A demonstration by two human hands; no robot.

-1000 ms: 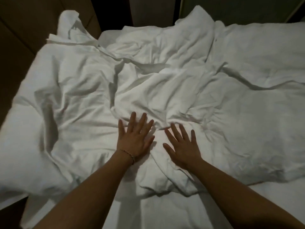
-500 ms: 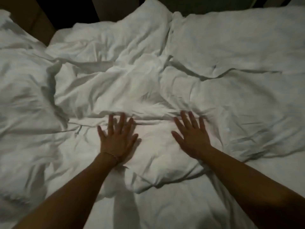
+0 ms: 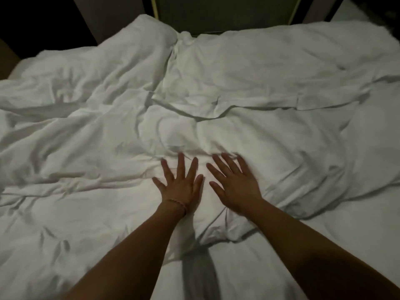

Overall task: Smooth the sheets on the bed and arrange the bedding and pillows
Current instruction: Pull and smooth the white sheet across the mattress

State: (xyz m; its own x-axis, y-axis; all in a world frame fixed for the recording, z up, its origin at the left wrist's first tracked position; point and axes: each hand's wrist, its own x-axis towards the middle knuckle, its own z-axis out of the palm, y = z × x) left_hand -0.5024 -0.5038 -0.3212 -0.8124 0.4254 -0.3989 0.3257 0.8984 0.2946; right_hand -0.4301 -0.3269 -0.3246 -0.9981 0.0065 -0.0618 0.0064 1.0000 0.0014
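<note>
A rumpled white duvet (image 3: pixel 249 131) covers most of the bed, creased and folded in ridges. My left hand (image 3: pixel 180 187) lies flat on it with fingers spread, a thin bracelet at the wrist. Just to its right, my right hand (image 3: pixel 234 185) presses flat on the duvet, fingers apart and slightly blurred. Neither hand holds anything. The smooth white bottom sheet (image 3: pixel 350 239) shows at the near right, below the duvet's edge. I cannot make out a separate pillow.
A dark headboard panel (image 3: pixel 223 14) stands behind the bed's far side. Dark wall and a brown surface (image 3: pixel 8 59) border the bed at the upper left. Another white piece of bedding (image 3: pixel 346 16) shows at the top right corner.
The view has shifted right along the bed. Both hands have slid forward over the duvet and come closer together, still flat, with the area under them smoother.
</note>
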